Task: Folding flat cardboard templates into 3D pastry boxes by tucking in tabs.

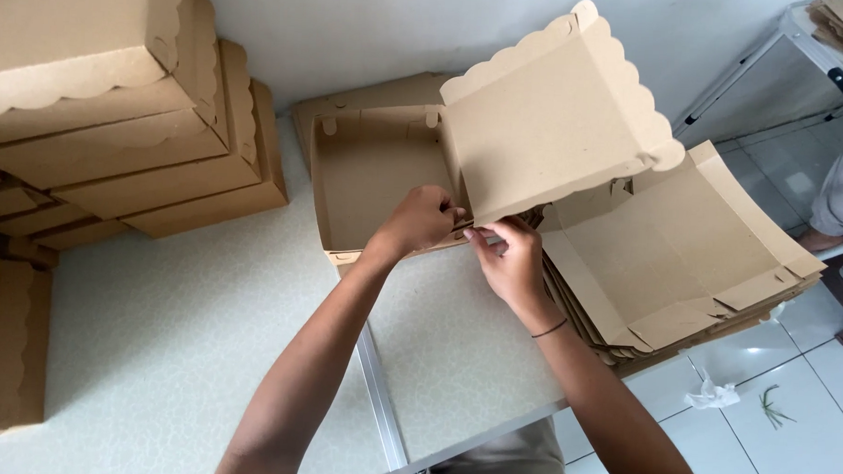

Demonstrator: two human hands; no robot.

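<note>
Cardboard box rests on the counter, lid raised. Left hand and right hand both pinch the box's near wall at the lid hinge.

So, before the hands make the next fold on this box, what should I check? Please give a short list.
1. Left hand holds the near wall of the box: ok.
2. Right hand pinches the lid at its hinge corner: ok.
3. Lid raised, scalloped edge free: ok.
4. Corner tab seated in its slot: cannot tell, fingers hide it.
5. Flat stack beside the box stays apart: ok.
</note>
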